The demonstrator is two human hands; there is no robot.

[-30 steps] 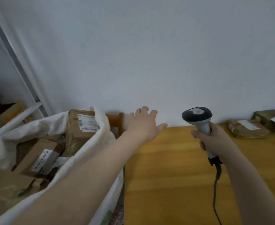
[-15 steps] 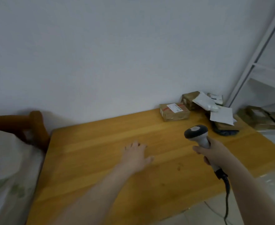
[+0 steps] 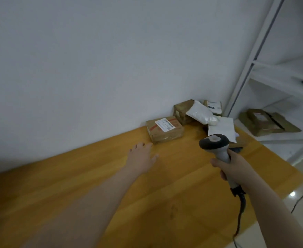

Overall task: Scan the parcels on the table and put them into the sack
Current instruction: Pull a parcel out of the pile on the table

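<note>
- The step in hand seemed to be fetching the next parcel. A taped brown parcel (image 3: 165,129) lay at the back edge of the table (image 3: 93,176), against the wall (image 3: 111,59) and toward the far right corner, with its white label (image 3: 165,124) facing up.
- To do it well, the hand should take the box by its sides and leave the label bare. The scanner (image 3: 214,142) could then read it without the box being turned.
- More parcels (image 3: 191,111) were heaped in the far right corner itself, partly on top of each other, so the lone box was likely the easier pick.
- The sack was out of view, so the carry to it could not be judged.
- The left hand (image 3: 141,156) was stretched across the table, palm down, with straight, slightly spread fingers and nothing in its grasp. Its fingertips were just beside the box's near left corner; I could not tell whether they touched it.
- The right hand (image 3: 234,169) was clamped around the scanner's handle near the right edge, with the head up and tipped toward the corner heap. The cable (image 3: 240,217) hung from its butt.
</note>
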